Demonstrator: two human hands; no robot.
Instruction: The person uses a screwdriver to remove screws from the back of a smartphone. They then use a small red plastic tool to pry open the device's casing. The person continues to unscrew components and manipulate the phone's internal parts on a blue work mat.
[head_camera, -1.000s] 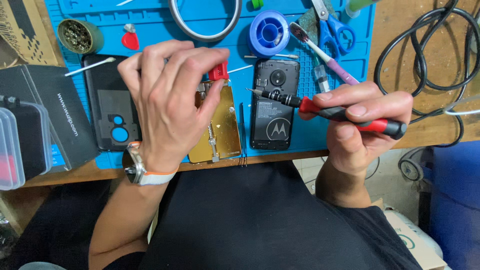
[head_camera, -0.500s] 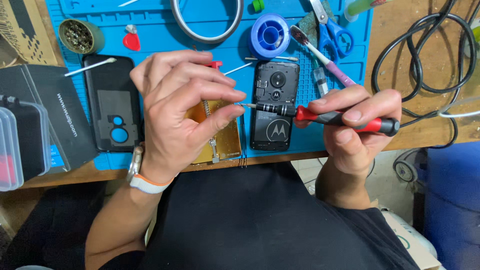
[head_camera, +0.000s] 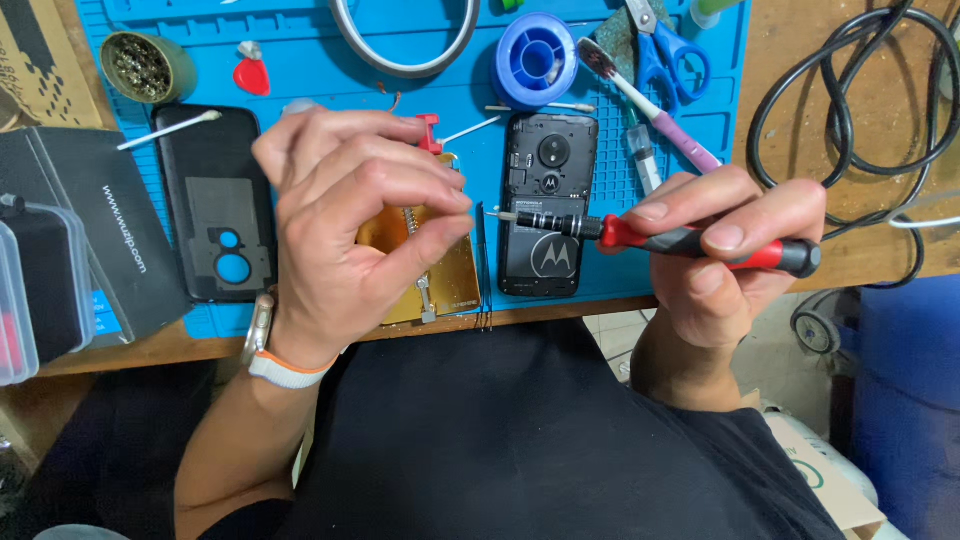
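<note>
One red-handled precision screwdriver (head_camera: 690, 240) gripped in right hand (head_camera: 725, 255), tip just beside left hand (head_camera: 350, 215), whose fingers pinch together; anything pinched cannot be told. On blue mat (head_camera: 300, 60): one opened phone (head_camera: 548, 205), one back cover (head_camera: 215, 215), one gold holder (head_camera: 440, 275), two cotton swabs (head_camera: 170, 130)

wooden workbench (head_camera: 860, 150) | blue work mat (head_camera: 300, 55) on top | pale floor (head_camera: 770, 360) below
</note>
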